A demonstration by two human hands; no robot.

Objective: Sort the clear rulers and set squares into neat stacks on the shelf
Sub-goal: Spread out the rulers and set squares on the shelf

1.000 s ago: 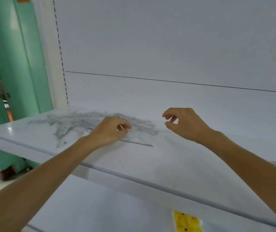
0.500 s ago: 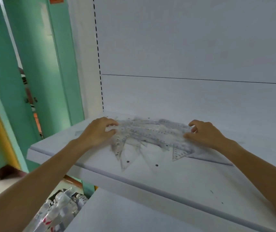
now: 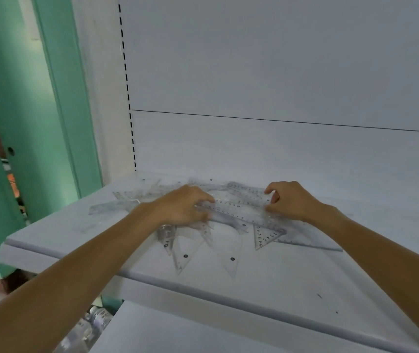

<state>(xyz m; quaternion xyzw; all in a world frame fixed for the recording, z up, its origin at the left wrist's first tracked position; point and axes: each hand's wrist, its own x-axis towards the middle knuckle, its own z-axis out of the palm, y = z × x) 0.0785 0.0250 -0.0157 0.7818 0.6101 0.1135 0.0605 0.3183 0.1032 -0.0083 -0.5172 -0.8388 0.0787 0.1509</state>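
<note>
A loose pile of clear rulers point(image 3: 239, 208) and clear set squares point(image 3: 265, 236) lies spread over the white shelf point(image 3: 292, 284). My left hand point(image 3: 184, 207) rests on the left part of the pile, its fingers curled round the left end of a straight ruler. My right hand point(image 3: 288, 201) pinches the right end of the same ruler between thumb and fingers. Several pointed set squares point(image 3: 183, 253) stick out toward the shelf's front edge. More rulers point(image 3: 116, 203) fan out to the left, partly hidden under my left hand.
The white back panel point(image 3: 279, 72) rises behind the shelf, with a slotted upright point(image 3: 127, 85) at its left. A green door frame point(image 3: 58, 98) stands to the left. A lower shelf point(image 3: 177, 332) and clear bottles point(image 3: 86, 329) show below.
Both hands have moved inward over the pile and taken hold of one straight ruler at its ends. The camera has come closer to the shelf.
</note>
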